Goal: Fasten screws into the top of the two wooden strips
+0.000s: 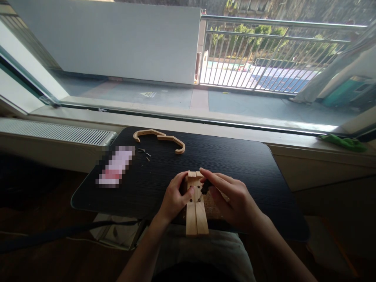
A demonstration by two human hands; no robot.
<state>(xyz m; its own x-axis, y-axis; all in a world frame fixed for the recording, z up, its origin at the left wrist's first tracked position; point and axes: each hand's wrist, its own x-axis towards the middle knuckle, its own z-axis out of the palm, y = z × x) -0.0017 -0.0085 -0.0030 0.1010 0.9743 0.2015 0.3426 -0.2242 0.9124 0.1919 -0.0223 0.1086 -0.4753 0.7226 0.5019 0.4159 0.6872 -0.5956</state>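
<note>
My left hand is closed around the left side of two pale wooden pieces, its thumb pressed on top. The pieces lie side by side with a seam between them, and several dark holes show along their upper half. In my right hand is a small screwdriver with a black handle. Its thin shaft slants down to a hole in the right piece, where the tip meets the wood. Under the wood and my right hand lies a brown, dotted block or board, partly hidden.
Two curved wooden pieces lie at the back of the black table. Several screws are scattered left of them, beside a blurred pink-white item. A radiator stands at left; a green cloth rests on the right sill.
</note>
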